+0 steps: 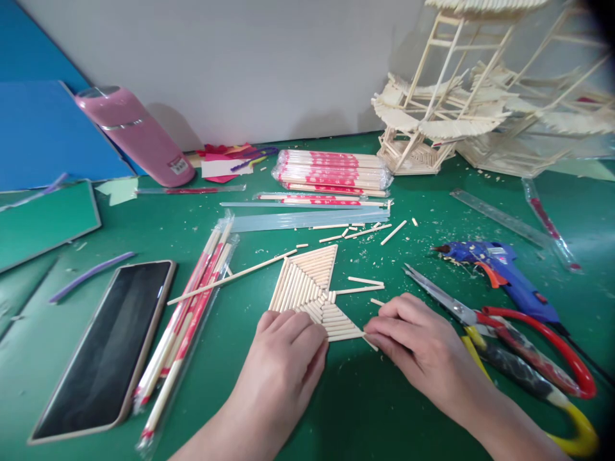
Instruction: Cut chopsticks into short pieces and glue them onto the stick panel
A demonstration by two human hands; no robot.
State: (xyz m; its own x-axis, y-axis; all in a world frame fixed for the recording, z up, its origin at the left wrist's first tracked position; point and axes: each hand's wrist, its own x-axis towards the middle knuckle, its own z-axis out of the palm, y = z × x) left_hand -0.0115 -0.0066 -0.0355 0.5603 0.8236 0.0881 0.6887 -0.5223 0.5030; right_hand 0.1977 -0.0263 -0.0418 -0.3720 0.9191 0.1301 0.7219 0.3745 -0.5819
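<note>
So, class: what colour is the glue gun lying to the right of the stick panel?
Blue glue gun with an orange trigger, in the head view.

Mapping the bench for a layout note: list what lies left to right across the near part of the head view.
Phone → wrapped chopsticks → left hand → right hand → scissors.

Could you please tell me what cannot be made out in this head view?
- Stick panel: near edge hidden under left hand and right hand.
- Bottle label: too small to read.
- Stick model: top cut off by the frame, right part blurred.
- Phone: screen dark.
</note>
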